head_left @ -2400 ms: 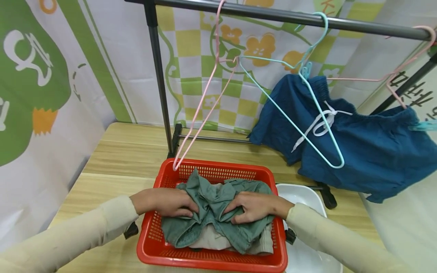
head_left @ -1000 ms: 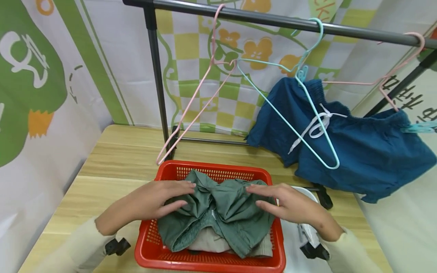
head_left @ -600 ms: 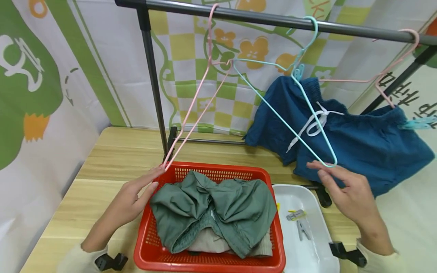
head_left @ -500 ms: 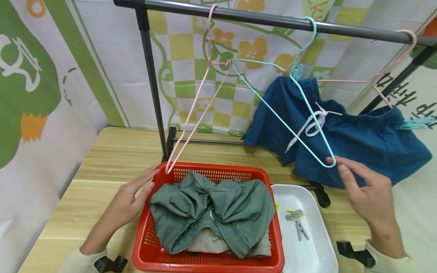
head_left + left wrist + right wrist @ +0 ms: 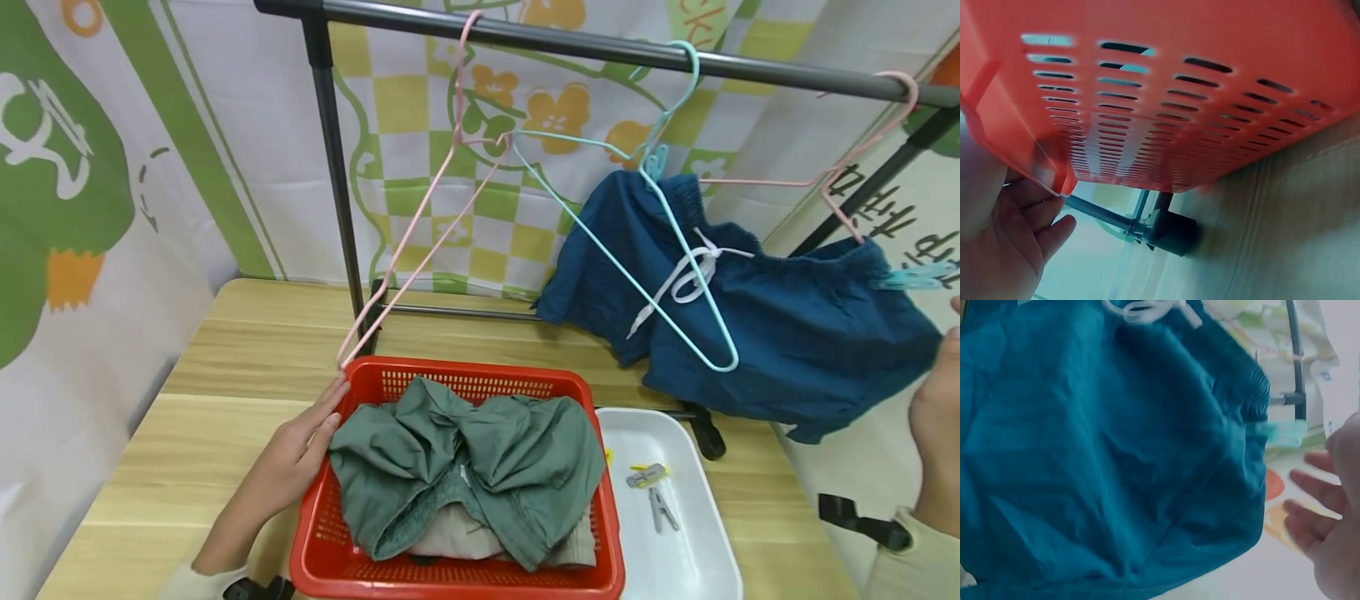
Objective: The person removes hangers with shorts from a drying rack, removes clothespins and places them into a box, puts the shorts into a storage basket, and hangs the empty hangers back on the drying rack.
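A red basket (image 5: 465,372) on the wooden table holds a crumpled green garment (image 5: 465,467) over a beige one. My left hand (image 5: 311,425) lies open with straight fingers against the basket's left rim, just below the tip of a pink hanger (image 5: 420,233). The left wrist view shows that left hand (image 5: 1004,237) beside the basket wall (image 5: 1179,94). My right hand (image 5: 937,392) is open at the far right, near the end of the blue shorts (image 5: 787,333). In the right wrist view the spread fingers (image 5: 1322,512) hover beside the shorts (image 5: 1104,456) and a teal clip (image 5: 1279,432).
A dark rail (image 5: 600,50) carries the pink hanger, a teal hanger (image 5: 675,250) and another pink hanger (image 5: 862,158) bearing the shorts. A white tray (image 5: 697,567) with clothespins (image 5: 656,492) sits right of the basket. The rack's foot (image 5: 1166,228) stands behind the basket.
Both hands let go of the green garment. The left hand went to the basket's left rim; the right hand swept right past the teal hanger to the shorts' far end.
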A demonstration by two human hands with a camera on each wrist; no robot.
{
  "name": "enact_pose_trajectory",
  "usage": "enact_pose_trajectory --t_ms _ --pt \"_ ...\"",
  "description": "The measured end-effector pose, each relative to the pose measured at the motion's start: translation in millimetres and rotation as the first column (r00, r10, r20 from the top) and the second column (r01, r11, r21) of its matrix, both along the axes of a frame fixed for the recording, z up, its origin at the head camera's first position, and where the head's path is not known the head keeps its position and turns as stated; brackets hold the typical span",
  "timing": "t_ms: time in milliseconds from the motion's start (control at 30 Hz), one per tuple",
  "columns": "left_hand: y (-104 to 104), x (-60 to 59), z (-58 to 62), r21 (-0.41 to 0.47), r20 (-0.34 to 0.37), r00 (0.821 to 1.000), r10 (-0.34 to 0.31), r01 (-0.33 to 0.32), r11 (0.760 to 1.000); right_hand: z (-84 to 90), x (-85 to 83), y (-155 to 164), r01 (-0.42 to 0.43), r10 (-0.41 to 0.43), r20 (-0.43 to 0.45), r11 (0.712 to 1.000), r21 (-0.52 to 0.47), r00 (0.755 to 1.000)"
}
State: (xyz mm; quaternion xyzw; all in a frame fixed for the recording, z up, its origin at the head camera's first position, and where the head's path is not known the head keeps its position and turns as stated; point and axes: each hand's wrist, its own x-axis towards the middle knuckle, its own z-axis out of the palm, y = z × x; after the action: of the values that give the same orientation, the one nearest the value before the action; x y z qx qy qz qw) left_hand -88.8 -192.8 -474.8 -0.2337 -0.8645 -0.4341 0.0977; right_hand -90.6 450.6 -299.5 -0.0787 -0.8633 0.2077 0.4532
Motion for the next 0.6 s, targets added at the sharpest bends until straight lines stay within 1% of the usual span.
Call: enact_pose_trajectory --t_ms 100,167,267,367,400,500,600 --pt "0.7 0.6 -2.4 -0.016 -0.006 1.000 0.007 -0.007 1.000 -2.2 -6.3 7.3 0.009 -0.008 0.047 1.000 -0.021 0.999" --pt "1.2 1.3 -2.5 -0.052 -0.013 1.000 0.016 -0.017 0.999 -3.3 -11.1 9.8 0.000 0.001 0.061 1.000 -0.017 0.998" --pt "3.4 1.8 0.1 -0.116 -0.018 0.999 0.034 -0.036 0.993 -4.5 -16.9 12.1 -0.016 0.015 0.073 1.000 0.005 0.997" --pt "5.1 2.4 3.7 -0.172 -0.008 0.998 0.056 -0.057 0.983 -6.1 -21.4 13.0 -0.007 0.007 0.088 1.000 -0.003 0.996" --pt "5.4 2.6 4.8 -0.185 -0.003 0.998 0.063 -0.062 0.981 -6.5 -22.1 12.6 0.004 -0.002 0.105 1.000 -0.017 0.995" --pt "5.2 3.4 6.7 -0.205 0.015 0.997 0.077 -0.072 0.976 -6.9 -24.7 11.1 0.036 -0.027 0.159 0.998 -0.058 0.987" --pt "4.1 4.0 7.6 -0.195 0.019 0.996 0.083 -0.078 0.978 -6.8 -27.1 8.9 0.052 -0.037 0.200 0.996 -0.069 0.979"
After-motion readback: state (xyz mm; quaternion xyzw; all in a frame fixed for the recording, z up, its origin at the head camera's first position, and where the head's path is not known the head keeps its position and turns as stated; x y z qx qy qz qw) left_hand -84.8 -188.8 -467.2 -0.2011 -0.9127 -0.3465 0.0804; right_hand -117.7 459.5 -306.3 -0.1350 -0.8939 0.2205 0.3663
